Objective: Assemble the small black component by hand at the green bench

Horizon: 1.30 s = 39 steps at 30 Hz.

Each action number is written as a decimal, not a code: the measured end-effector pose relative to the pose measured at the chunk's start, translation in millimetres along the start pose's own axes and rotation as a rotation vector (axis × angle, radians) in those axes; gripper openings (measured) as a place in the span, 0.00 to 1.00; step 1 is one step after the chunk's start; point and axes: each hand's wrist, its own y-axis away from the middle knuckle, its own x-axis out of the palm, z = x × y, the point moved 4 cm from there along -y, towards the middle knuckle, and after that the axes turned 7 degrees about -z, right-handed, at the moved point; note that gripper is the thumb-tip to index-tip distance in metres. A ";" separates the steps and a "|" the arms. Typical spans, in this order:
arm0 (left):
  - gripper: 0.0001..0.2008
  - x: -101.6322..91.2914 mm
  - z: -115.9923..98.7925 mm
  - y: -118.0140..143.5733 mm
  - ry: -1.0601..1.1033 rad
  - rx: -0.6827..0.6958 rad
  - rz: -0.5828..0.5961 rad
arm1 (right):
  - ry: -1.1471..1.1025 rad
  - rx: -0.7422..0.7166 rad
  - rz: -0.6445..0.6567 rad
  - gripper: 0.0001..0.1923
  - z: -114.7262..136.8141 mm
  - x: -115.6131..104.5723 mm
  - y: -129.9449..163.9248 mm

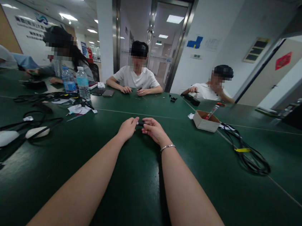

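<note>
Both my arms reach forward over the dark green table [132, 190]. Between my hands is a small black object [140, 123] with a bright, metal-looking part toward its left end; its exact kind is too small to make out. My left hand [128, 128] is closed on the left end, thumb and fingers pressed together. From the other side my right hand [153, 129], with a silver bracelet [168, 148] at the wrist, pinches the black part. The fingers partly cover the object.
A cardboard box [206, 121] with a clear-and-red tool inside stands right of my hands, near a coiled black cable [254, 159]. Tangled cables [47, 98], a white mouse [37, 132] and water bottles [83, 84] lie or stand leftward. Several people sit around the table.
</note>
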 end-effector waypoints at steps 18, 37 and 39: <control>0.09 1.7 3.5 -3.0 0.180 0.007 0.011 | -0.022 0.015 -0.119 0.08 -2.3 -4.2 -2.3; 0.19 -2.4 2.3 -1.9 0.054 -0.005 0.006 | -0.012 -0.015 -0.046 0.09 0.2 -2.9 0.0; 0.20 -1.6 4.3 -3.6 0.044 -0.001 0.004 | -0.019 -0.017 -0.039 0.09 0.5 -2.6 0.4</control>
